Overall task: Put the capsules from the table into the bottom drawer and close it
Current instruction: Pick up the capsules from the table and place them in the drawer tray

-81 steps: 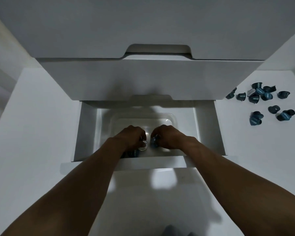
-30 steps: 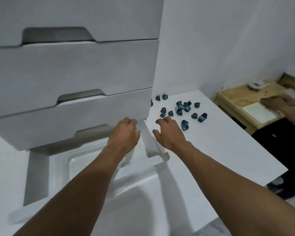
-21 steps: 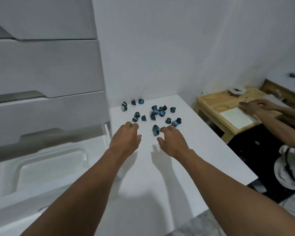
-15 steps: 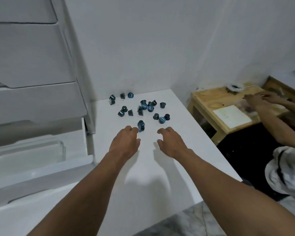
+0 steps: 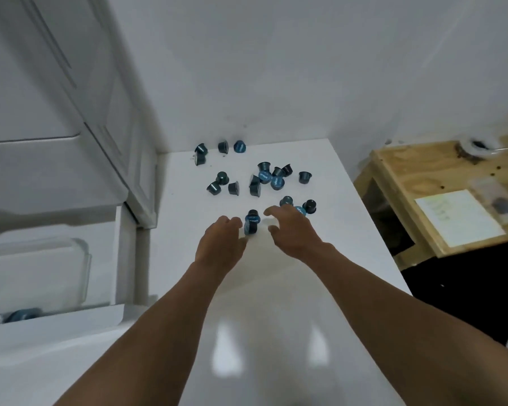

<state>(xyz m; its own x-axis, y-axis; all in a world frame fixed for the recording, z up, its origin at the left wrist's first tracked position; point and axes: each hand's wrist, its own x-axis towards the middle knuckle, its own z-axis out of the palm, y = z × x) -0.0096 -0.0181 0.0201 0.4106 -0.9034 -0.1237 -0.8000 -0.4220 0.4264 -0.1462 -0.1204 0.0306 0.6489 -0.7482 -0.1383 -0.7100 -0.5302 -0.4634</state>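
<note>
Left hand (image 5: 220, 244) and right hand (image 5: 293, 230) hover empty, fingers spread, above many capsules (image 5: 264, 177) at centre frame; few sit in the open bottom drawer (image 5: 56, 320).

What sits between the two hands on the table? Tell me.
In the head view, a blue capsule sits on the white table between the left hand and the right hand; neither holds it.

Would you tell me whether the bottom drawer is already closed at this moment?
No, the bottom drawer stands pulled out, with its clear tray and a few capsules visible inside.
</note>
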